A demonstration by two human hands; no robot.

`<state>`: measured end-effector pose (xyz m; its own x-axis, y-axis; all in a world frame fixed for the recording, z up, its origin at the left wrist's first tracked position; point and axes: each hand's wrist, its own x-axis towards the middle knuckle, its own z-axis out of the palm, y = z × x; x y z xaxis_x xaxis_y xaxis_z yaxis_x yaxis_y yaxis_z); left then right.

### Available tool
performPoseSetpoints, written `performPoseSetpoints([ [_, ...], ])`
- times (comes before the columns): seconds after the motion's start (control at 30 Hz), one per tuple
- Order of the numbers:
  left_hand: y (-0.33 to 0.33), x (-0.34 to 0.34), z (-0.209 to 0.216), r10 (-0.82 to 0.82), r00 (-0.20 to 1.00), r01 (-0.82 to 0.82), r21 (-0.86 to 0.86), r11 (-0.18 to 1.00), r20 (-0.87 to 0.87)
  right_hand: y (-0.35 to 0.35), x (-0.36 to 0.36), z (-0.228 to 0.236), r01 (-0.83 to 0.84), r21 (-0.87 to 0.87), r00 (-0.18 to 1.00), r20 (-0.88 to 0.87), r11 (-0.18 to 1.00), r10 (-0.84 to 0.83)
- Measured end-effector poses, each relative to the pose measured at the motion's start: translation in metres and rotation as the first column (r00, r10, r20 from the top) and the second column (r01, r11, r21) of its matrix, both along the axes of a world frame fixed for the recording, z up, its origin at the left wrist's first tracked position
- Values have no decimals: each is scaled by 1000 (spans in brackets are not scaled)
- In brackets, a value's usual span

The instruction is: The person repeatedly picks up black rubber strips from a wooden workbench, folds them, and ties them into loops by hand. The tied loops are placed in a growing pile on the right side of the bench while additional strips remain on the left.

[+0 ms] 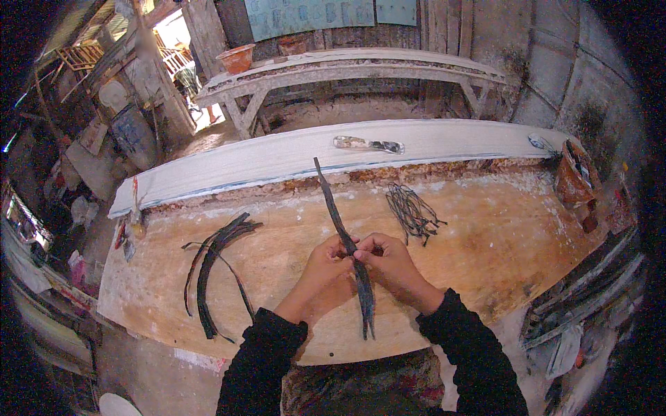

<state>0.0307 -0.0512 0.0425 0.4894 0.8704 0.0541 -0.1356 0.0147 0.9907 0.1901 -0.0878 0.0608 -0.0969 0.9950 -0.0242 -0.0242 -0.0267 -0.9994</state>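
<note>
Black strip bundle [363,288] | long, slim (lower end split) | hands [394,267] pinching its middle

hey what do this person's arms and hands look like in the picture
The left sleeve and right sleeve are both long and black, ending near the wrists. The left grip and right grip are bare hands without gloves. No rings or markings are discernible.

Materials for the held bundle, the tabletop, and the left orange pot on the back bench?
Held bundle: matte grey-black strips, perhaps rubber or plant fibre; thin, split ends show strips but don't settle which.
Tabletop: probably wood or plywood, worn, going by the tan, grain-like streaks and whitish marks.
Orange pot: possibly clay or plastic; its terracotta colour fits either.
</note>
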Motion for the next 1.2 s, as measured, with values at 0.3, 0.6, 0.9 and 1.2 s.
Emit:
performPoseSetpoints([
  [0.3,-2,2,-5,3,976,43,-208,977,218,1,2,-2,0,23,1000,21,1000,-1],
  [0.6,3,1,-14,15,978,25,-187,982,206,2,1,-2,8,51,995,96,999,-13],
  [0.9,8,-1,-17,56,966,14,-268,963,251,5,5,-4,31,77,994,98,997,-38],
  [1.2,9,0,-27,139,989,-129,-160,979,50,3,2,1,27,0,997,70,1000,-27],
])
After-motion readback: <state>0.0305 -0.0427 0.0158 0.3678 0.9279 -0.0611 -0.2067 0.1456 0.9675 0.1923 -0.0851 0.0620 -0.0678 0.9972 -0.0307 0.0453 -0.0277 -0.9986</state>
